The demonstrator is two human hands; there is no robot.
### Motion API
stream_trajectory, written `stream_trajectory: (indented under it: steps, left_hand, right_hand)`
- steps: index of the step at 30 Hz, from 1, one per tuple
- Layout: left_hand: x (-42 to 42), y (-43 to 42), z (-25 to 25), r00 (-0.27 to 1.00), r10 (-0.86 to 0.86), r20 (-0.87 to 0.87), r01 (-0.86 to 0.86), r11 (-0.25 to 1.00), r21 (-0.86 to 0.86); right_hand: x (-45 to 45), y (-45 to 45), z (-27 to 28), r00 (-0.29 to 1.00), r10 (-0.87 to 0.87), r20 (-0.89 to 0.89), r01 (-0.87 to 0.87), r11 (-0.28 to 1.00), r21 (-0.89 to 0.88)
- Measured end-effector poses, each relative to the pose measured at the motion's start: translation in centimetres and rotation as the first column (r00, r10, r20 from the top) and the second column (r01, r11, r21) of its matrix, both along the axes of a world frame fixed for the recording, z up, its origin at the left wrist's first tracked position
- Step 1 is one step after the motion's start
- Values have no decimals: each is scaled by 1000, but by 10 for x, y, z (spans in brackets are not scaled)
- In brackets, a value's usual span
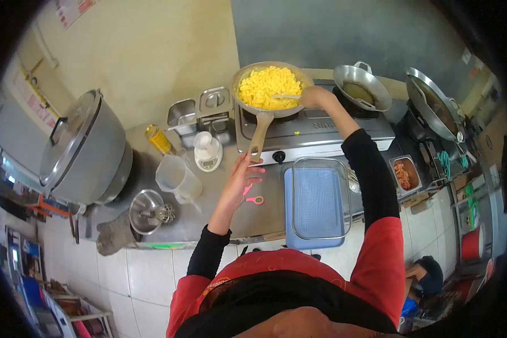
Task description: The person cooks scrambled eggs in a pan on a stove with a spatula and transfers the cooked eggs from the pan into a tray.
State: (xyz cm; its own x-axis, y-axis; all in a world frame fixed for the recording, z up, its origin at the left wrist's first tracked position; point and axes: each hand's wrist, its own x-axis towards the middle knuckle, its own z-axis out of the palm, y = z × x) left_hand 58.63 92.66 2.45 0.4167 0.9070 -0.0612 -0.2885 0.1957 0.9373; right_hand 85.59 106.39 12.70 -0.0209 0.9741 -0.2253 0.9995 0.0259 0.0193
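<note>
Yellow scrambled eggs fill a wide frying pan on the left burner of the gas stove. My left hand is at the near end of the pan's long handle; thumb and forefinger close on its tip, the other fingers loosely curled. Over the pan's right rim, my right hand is closed around a light-coloured spatula, whose blade rests in the eggs. Pink-handled scissors lie on the counter just below my left hand.
At left stand a large lidded pot, a whisk bowl, a plastic jug and a scale. A wire basket on a blue tray sits at the front edge. Right are a wok and a food container. A person is lower right.
</note>
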Motion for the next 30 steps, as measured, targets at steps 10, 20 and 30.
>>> stream_trajectory:
  steps: [10, 20, 30]
  left_hand:
    - [18, 77, -15, 799, -254, 545, 510, 767, -389]
    - [26, 77, -10, 838, -225, 497, 463, 775, -430]
    - [36, 69, -7, 873, -189, 449, 397, 810, -432]
  right_hand:
    - [27, -69, -76, 986, -165, -4, 129, 755, 643]
    - [27, -75, -97, 959, -139, -249, 278, 649, 708]
    - [54, -68, -116, 905, -55, -422, 309, 765, 565]
